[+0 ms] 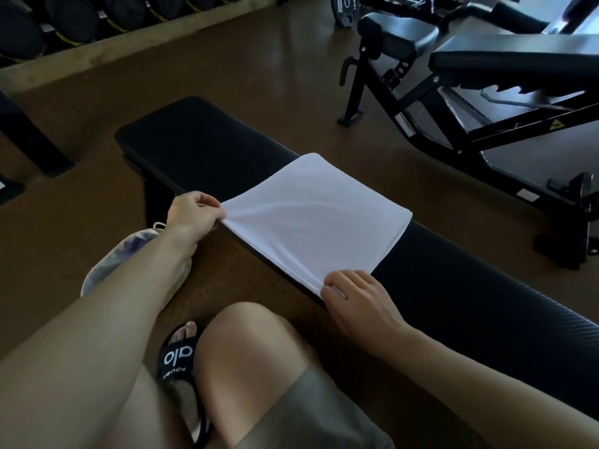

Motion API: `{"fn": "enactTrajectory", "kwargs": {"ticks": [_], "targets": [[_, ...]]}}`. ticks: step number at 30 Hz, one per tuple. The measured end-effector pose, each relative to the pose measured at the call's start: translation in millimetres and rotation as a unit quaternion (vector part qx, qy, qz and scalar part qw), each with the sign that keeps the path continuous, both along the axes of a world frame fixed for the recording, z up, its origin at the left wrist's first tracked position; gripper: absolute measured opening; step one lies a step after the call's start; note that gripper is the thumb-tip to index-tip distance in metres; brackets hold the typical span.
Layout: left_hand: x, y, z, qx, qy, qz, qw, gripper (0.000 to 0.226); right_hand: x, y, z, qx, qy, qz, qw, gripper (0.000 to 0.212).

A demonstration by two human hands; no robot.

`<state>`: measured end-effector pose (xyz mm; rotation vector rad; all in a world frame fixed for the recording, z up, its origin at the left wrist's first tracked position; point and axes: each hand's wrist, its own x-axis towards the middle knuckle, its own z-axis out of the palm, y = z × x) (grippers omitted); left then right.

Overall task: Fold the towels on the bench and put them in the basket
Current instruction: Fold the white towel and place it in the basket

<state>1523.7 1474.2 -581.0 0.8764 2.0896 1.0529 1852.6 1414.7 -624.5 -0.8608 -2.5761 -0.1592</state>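
Both hands pinch the white towel's (316,215) near corners on the table (194,140): left grip (194,217), right grip (355,301). Basket (136,254) mostly hidden behind the left arm.

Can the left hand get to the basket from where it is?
Probably yes. The basket sits on the floor directly under the left forearm, beside the bench, nothing between. But the left hand pinches a corner of the towel, so it must let go or carry it.
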Motion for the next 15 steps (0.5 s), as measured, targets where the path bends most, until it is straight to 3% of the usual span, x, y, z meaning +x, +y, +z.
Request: {"fn": "enactTrajectory", "kwargs": {"ticks": [9,15], "targets": [[-3.9,-11.1,1.5,-0.017,-0.058,-0.024,0.998,0.012,17.5,-18.4,1.3,-0.009,0.011,-0.004,1.000,0.006],[-9.8,-15.1,-0.7,-0.054,-0.044,-0.090,0.993,0.014,17.8,-30.2,0.6,-0.036,0.015,-0.018,0.999,0.021]]}}
